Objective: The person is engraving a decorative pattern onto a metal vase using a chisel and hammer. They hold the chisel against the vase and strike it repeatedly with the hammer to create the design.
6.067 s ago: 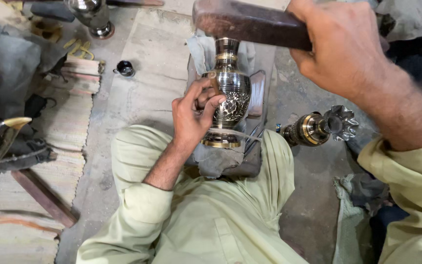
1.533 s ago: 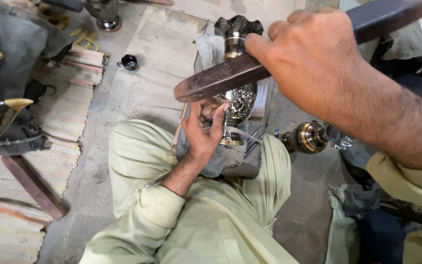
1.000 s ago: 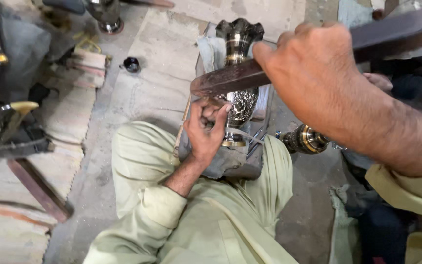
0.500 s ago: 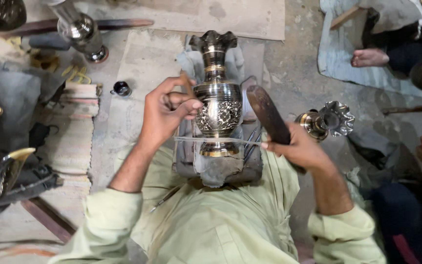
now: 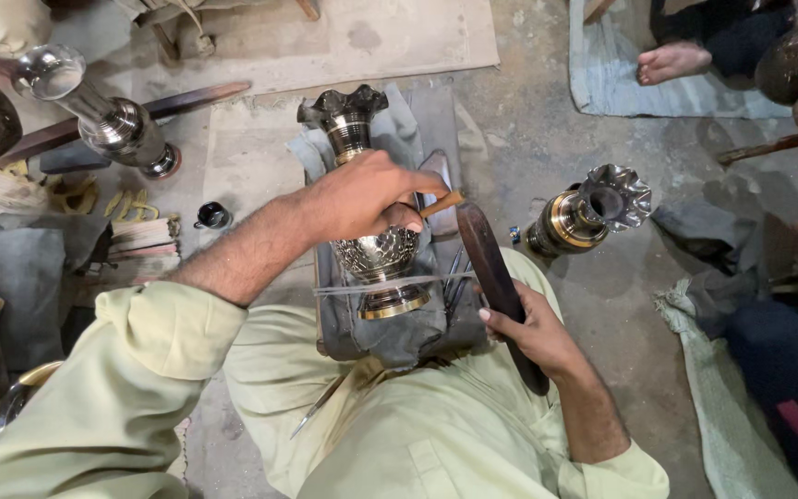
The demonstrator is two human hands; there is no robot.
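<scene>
1. The left hand [image 5: 362, 199] is gripping a thin wooden-handled tool [image 5: 441, 204] and pressing it against the engraved metal vase [image 5: 376, 249].
2. The vase is standing upright on a grey cloth pad [image 5: 399, 333] in the person's lap.
3. The right hand [image 5: 533, 333] is clenching a dark wooden bat [image 5: 496, 277], holding it just beside the vase.
4. A second vase [image 5: 588, 212] is lying on the floor nearby.
</scene>
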